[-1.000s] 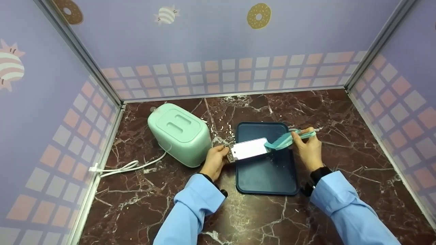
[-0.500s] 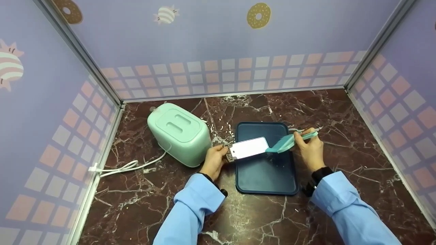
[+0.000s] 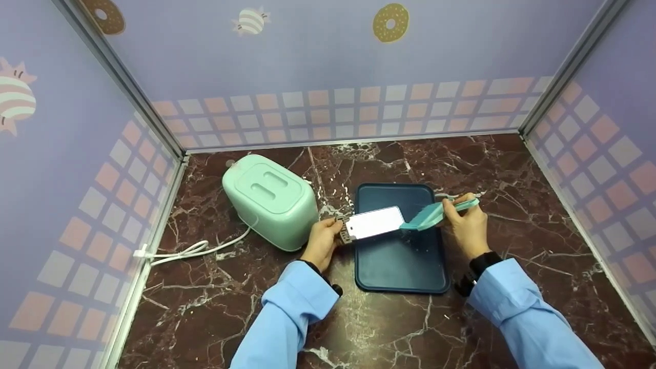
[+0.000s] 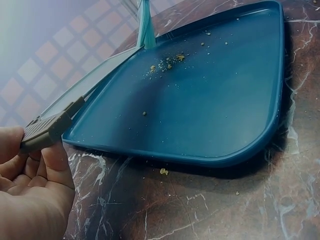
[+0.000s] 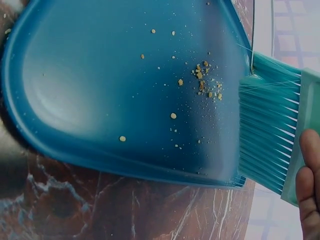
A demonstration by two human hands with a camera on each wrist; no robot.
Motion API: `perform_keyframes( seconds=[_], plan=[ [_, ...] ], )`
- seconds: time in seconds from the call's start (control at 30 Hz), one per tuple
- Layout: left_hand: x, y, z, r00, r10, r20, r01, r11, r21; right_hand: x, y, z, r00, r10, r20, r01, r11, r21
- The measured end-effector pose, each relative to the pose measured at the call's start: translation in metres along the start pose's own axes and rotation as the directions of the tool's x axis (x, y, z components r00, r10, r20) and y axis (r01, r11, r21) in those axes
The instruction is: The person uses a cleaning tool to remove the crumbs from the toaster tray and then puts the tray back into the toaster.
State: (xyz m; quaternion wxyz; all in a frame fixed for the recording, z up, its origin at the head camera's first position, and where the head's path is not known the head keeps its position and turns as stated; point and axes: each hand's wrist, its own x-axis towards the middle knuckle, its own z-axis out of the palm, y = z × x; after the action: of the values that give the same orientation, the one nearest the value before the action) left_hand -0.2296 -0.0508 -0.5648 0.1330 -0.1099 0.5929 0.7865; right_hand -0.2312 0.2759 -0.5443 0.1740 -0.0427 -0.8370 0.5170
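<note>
My left hand [image 3: 322,244] pinches the brown end [image 4: 47,131] of a flat, shiny crumb tray [image 3: 376,222], which is held at a slant over a dark blue serving tray [image 3: 400,274]. In my right hand [image 3: 469,228] is a teal brush [image 3: 428,218], gripped by its pale green handle. The bristles [image 5: 270,115] meet the far end of the crumb tray. Yellow-brown crumbs [image 5: 200,75] lie scattered on the serving tray, thickest beneath the bristles, as the right wrist view shows.
A mint-green toaster [image 3: 271,202] stands left of the serving tray. Its white cord [image 3: 205,256] runs to the left wall. More crumbs [image 4: 164,171] dot the marbled tabletop [image 3: 379,333]. Patterned lilac walls [image 3: 318,66] enclose the back and both sides.
The brush, in my right hand, has slid slightly right and down to the crumb tray's tip, then stayed there. My left hand and the crumb tray have barely moved.
</note>
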Motion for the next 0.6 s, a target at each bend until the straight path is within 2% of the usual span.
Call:
perform_keyframes(
  seconds=[0.3, 0.6],
  plan=[
    [0.0007, -0.0008, -0.0001, 1.000, 0.029, -0.009, -0.029, 0.999, -0.020, 0.0008, -0.0001, -0.0036, 0.999, 0.005, -0.041, -0.009, 0.993, -0.119],
    [0.0017, 0.0001, -0.0010, 1.000, 0.008, -0.028, -0.008, 1.000, -0.011, -0.0006, 0.0022, -0.0046, 0.998, 0.001, -0.062, -0.009, 0.990, -0.138]
  ],
)
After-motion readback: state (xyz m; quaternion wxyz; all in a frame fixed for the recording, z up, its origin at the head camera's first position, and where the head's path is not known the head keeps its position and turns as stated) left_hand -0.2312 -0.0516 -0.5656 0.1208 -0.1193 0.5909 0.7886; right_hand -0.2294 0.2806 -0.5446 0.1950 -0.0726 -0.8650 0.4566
